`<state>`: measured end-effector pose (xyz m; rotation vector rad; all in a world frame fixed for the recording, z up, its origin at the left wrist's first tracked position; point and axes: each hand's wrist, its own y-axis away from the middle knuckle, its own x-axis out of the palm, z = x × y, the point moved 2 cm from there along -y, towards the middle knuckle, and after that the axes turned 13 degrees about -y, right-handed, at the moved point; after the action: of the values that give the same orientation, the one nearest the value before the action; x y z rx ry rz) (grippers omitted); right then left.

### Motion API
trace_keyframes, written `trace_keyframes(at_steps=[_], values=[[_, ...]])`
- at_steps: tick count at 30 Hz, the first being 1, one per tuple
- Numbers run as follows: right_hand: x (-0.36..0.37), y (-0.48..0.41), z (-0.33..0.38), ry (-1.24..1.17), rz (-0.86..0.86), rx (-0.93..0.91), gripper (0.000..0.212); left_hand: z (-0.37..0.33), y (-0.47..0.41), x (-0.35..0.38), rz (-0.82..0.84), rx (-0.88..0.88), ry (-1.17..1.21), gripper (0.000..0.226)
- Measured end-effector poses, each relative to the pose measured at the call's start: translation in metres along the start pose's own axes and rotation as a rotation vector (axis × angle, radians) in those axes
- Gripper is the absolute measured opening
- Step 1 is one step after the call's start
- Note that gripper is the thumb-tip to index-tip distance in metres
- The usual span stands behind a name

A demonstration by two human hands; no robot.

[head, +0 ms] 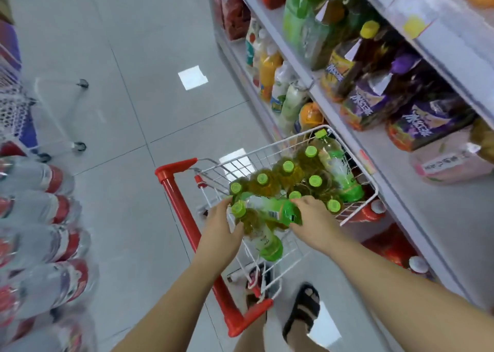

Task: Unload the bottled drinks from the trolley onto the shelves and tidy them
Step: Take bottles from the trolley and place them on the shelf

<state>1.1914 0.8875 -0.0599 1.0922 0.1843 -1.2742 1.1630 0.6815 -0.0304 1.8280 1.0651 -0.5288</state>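
Observation:
A white wire trolley (355,162) with a red handle (184,210) stands beside the shelves and holds several green-capped bottles of yellow tea. One bottle (270,207) lies sideways across the others, its green base to the right. My left hand (222,223) grips its cap end and my right hand (312,218) grips its base end. Another bottle (263,240) lies just beneath it. A third one (339,167) leans at the trolley's far right corner. The shelves (379,148) on the right carry mixed drink bottles.
Packs of water bottles with red labels (45,231) line the left side. A second white trolley frame (66,116) stands at the far left. My sandalled foot (302,314) is on the tiled floor right of the trolley handle. Open floor lies ahead.

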Motion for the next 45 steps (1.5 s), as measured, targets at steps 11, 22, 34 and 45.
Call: trace_keyframes(at_steps=[11, 22, 34, 45], values=[[0.027, -0.106, 0.007, 0.352, 0.419, -0.114, 0.058, 0.008, -0.05, 0.036, -0.012, -0.129, -0.089, 0.047], [-0.03, -0.033, 0.0, -0.103, 0.286, -0.001, 0.062, -0.037, 0.014, 0.009, -0.152, 0.185, -0.035, 0.028], [-0.149, 0.172, -0.007, -0.597, -0.423, 0.001, 0.059, -0.189, 0.091, -0.11, -0.158, 0.52, 0.394, 0.032], [-0.155, 0.32, -0.01, -0.816, -1.336, -0.011, 0.06, -0.314, 0.17, -0.102, 0.223, 1.095, 0.46, 0.031]])
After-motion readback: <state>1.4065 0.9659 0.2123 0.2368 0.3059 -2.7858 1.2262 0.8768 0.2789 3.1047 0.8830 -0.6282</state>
